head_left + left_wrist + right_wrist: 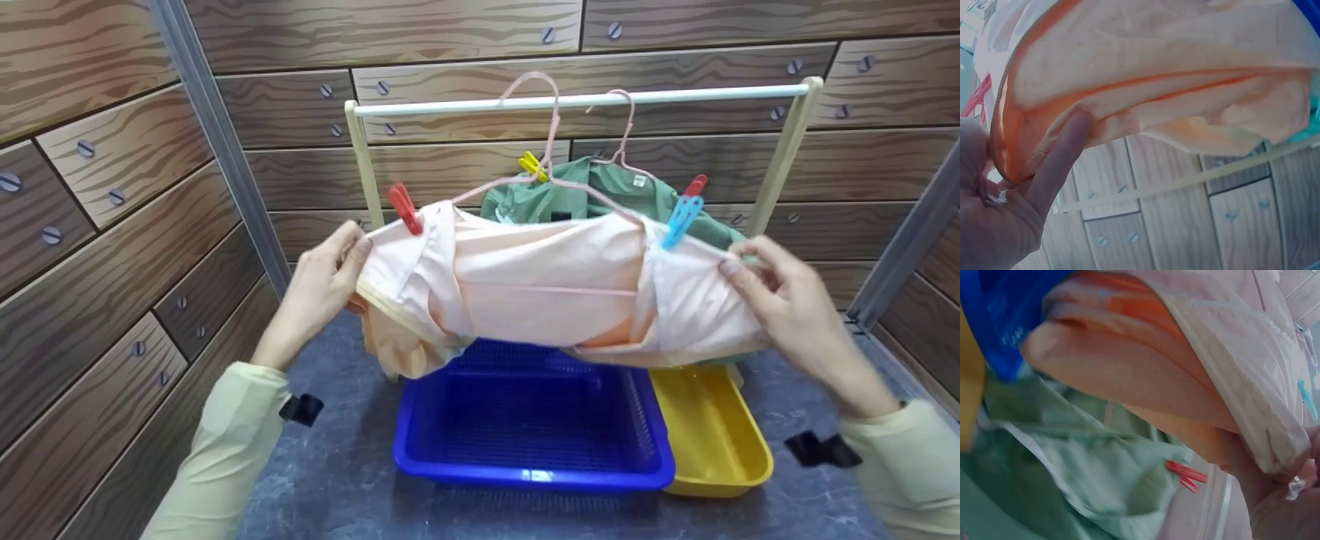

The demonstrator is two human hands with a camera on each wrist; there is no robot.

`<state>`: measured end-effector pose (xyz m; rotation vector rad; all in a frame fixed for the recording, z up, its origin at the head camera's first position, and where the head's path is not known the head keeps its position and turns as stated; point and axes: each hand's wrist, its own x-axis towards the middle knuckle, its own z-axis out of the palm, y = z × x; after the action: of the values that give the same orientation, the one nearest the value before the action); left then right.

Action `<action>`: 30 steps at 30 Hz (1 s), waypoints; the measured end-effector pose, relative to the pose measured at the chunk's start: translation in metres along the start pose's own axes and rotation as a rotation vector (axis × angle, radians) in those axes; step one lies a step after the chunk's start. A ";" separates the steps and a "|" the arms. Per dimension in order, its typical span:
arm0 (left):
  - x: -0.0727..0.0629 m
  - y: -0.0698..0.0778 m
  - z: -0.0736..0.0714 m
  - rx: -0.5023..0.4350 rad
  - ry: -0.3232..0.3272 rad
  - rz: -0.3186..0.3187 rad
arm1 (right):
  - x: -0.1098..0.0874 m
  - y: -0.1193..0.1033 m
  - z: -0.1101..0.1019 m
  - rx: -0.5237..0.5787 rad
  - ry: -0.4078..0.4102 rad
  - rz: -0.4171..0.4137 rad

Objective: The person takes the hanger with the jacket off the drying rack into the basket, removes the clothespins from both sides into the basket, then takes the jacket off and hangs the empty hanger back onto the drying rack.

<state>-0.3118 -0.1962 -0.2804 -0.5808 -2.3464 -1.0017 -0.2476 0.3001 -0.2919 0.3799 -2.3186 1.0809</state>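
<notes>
Here, left grip [324, 276] and right grip [792, 300] pinch peach fabric [544, 313].

- Pale peach garment [547, 311]: thin, matt, creased cloth
- Green garment [517, 200]: matt cloth
- Blue basket [536, 478]: smooth, glossy plastic
- Yellow tub [709, 427]: smooth, glossy plastic
- Light-blue clothespin [681, 221]: plastic
- Wall panels [480, 75]: wood-grain look

left hand [321, 277]: pinches between thumb and fingers
right hand [787, 296]: pinches likewise
left forearm [221, 442]: reaches forward, slants inward
right forearm [904, 457]: reaches forward, slants inward
</notes>
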 end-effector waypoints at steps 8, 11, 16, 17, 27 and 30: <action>-0.025 -0.014 0.017 -0.039 -0.010 -0.087 | -0.023 0.027 0.023 0.081 0.005 0.053; -0.034 -0.016 0.024 -0.089 -0.005 -0.126 | -0.031 0.033 0.030 0.100 0.014 0.067; -0.048 -0.019 0.031 -0.125 0.054 -0.179 | -0.045 0.039 0.047 0.104 0.037 0.091; -0.052 -0.020 0.032 -0.127 0.073 -0.191 | -0.048 0.040 0.052 0.110 0.041 0.098; -0.086 -0.030 0.049 -0.185 0.267 -0.282 | -0.078 0.042 0.090 0.258 0.135 0.157; -0.097 -0.031 0.054 -0.221 0.303 -0.317 | -0.086 0.043 0.096 0.282 0.164 0.116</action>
<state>-0.2697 -0.1924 -0.3875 -0.1194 -2.1078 -1.3971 -0.2320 0.2557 -0.4193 0.2527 -2.0701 1.4466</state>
